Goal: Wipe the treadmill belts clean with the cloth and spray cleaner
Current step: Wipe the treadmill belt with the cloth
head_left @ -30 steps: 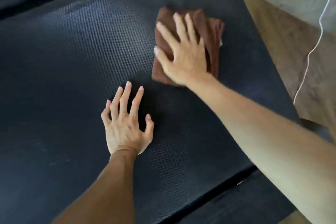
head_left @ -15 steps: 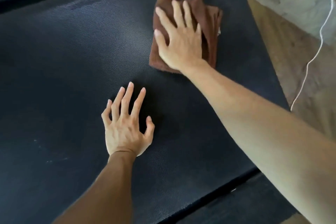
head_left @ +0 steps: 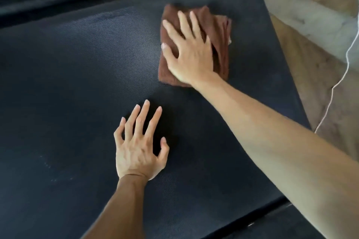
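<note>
Right hand lies flat on the cloth, far side of the treadmill belt. Left hand rests on the belt, nearer and to the left, apart from the cloth. Off the belt's right edge, floor, with a cord trailing across it.

The right hand, slightly motion-blurred, covers the middle of the folded brown cloth. The frame's edges cut off both forearms and the black textured treadmill belt.
</note>
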`<state>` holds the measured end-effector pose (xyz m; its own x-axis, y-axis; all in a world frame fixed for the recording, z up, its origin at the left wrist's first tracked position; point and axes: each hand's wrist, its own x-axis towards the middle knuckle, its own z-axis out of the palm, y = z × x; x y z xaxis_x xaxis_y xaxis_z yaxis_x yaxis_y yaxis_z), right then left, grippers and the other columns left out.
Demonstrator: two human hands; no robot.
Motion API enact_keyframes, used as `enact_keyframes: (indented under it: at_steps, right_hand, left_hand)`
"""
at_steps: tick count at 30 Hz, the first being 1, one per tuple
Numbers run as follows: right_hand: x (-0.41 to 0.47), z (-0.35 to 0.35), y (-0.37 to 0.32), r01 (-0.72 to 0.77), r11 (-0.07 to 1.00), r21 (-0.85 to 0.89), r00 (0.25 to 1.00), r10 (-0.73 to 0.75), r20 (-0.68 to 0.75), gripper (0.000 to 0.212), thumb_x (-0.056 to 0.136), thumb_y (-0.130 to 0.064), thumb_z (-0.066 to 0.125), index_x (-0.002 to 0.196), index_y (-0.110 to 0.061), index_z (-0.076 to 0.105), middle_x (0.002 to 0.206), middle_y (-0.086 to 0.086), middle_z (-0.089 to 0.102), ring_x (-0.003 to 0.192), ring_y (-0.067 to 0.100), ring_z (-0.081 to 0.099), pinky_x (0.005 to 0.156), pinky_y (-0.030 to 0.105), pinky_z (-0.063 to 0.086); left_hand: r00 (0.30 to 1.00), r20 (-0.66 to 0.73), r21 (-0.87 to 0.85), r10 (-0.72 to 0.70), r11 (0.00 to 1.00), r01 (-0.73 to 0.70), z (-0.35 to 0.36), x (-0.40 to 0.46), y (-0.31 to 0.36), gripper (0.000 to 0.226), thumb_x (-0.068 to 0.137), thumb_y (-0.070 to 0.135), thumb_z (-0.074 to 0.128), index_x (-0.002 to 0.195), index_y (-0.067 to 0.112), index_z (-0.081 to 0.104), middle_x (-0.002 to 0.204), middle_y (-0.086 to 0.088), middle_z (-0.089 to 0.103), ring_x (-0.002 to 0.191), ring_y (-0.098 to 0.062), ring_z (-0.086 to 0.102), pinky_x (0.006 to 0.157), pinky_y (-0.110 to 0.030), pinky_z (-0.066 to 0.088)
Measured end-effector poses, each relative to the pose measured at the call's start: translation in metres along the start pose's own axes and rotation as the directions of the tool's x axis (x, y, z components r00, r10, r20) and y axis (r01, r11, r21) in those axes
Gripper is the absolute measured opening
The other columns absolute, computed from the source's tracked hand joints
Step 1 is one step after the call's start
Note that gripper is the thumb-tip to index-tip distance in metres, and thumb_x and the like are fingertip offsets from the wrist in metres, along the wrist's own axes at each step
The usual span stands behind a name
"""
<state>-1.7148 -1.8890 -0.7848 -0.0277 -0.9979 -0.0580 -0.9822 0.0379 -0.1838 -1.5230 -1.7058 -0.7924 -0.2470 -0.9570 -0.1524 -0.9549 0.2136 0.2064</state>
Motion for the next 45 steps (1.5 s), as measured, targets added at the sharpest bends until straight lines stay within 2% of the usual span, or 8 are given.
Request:
enact_keyframes:
  at_steps: [4,11,18,24,27,31,37,45]
  right_hand:
    - [-0.076,-0.006,0.040,0.192,0.981,-0.019,0.980,-0.191,0.052,0.056,0.103,-0.055,0.042,0.158,-0.043,0.037,0.172,-0.006,0.019,0.160,0.017,0.008,0.113,0.052,0.037]
    - [0.050,-0.017,0.030,-0.280,0.960,-0.011,0.960,0.280,-0.005,0.060,0.104,-0.051,0.033,0.163,-0.039,0.026,0.175,-0.002,0.006,0.160,0.029,0.000,0.119,0.070,0.016]
    - [0.009,0.009,-0.038,0.305,0.951,-0.052,0.951,-0.302,0.060,0.056,0.104,-0.050,0.035,0.159,-0.038,0.037,0.171,-0.006,0.025,0.159,0.019,0.015,0.118,0.062,0.027]
    - [0.045,-0.027,0.071,-0.354,0.934,-0.056,0.935,0.354,-0.016,0.057,0.106,-0.050,0.032,0.161,-0.038,0.031,0.172,-0.004,0.020,0.160,0.024,0.008,0.117,0.077,-0.003]
    - [0.060,-0.020,0.039,-0.458,0.888,-0.031,0.889,0.457,-0.038,0.059,0.106,-0.047,0.031,0.163,-0.034,0.027,0.173,-0.002,0.016,0.160,0.027,0.004,0.119,0.074,-0.005]
    - [0.054,0.004,-0.046,-0.069,0.996,-0.051,0.997,0.069,-0.020,0.059,0.103,-0.047,0.033,0.160,-0.034,0.035,0.170,-0.003,0.027,0.159,0.025,0.015,0.122,0.070,0.001]
    - [0.052,0.006,-0.054,0.331,0.943,0.023,0.939,-0.332,0.091,0.055,0.104,-0.053,0.034,0.157,-0.042,0.037,0.170,-0.009,0.025,0.159,0.016,0.014,0.122,0.058,0.022]
    - [0.069,-0.013,-0.001,-0.295,0.955,-0.030,0.955,0.294,-0.029,0.056,0.106,-0.049,0.033,0.160,-0.037,0.035,0.171,-0.003,0.023,0.160,0.024,0.010,0.123,0.068,0.000]
  left_hand:
    - [1.000,0.003,-0.013,0.001,1.000,-0.001,0.001,0.000,-0.001,0.075,0.087,0.046,0.045,0.160,0.031,0.031,0.171,0.004,0.013,0.157,-0.020,0.016,0.124,-0.048,0.015]
    - [1.000,0.010,-0.011,-0.007,1.000,0.007,0.000,0.000,0.000,0.076,0.086,0.047,0.045,0.159,0.032,0.031,0.171,0.005,0.013,0.156,-0.019,0.018,0.123,-0.048,0.017]
    - [1.000,0.019,-0.016,-0.006,1.000,0.006,-0.002,0.000,-0.001,0.076,0.087,0.047,0.044,0.160,0.032,0.030,0.171,0.004,0.013,0.157,-0.018,0.015,0.124,-0.046,0.014]
    - [1.000,0.026,-0.013,-0.006,1.000,0.006,-0.002,0.001,0.000,0.077,0.086,0.048,0.046,0.160,0.033,0.031,0.171,0.006,0.012,0.157,-0.018,0.017,0.125,-0.045,0.013]
    - [0.999,0.039,-0.003,-0.012,1.000,0.012,-0.001,0.001,0.000,0.077,0.086,0.048,0.044,0.160,0.033,0.030,0.171,0.006,0.012,0.156,-0.018,0.018,0.124,-0.045,0.014]
    - [0.999,0.043,0.001,-0.002,1.000,0.002,-0.001,0.001,0.000,0.077,0.086,0.048,0.044,0.160,0.033,0.028,0.171,0.005,0.011,0.157,-0.018,0.015,0.125,-0.046,0.013]
    - [0.999,0.042,0.007,-0.001,1.000,0.000,-0.001,0.000,0.000,0.076,0.087,0.048,0.044,0.160,0.033,0.028,0.171,0.004,0.011,0.157,-0.018,0.013,0.125,-0.046,0.014]
    - [1.000,0.024,-0.008,-0.004,1.000,0.005,0.002,0.000,-0.001,0.076,0.086,0.048,0.043,0.160,0.032,0.030,0.171,0.005,0.011,0.157,-0.017,0.015,0.124,-0.046,0.014]
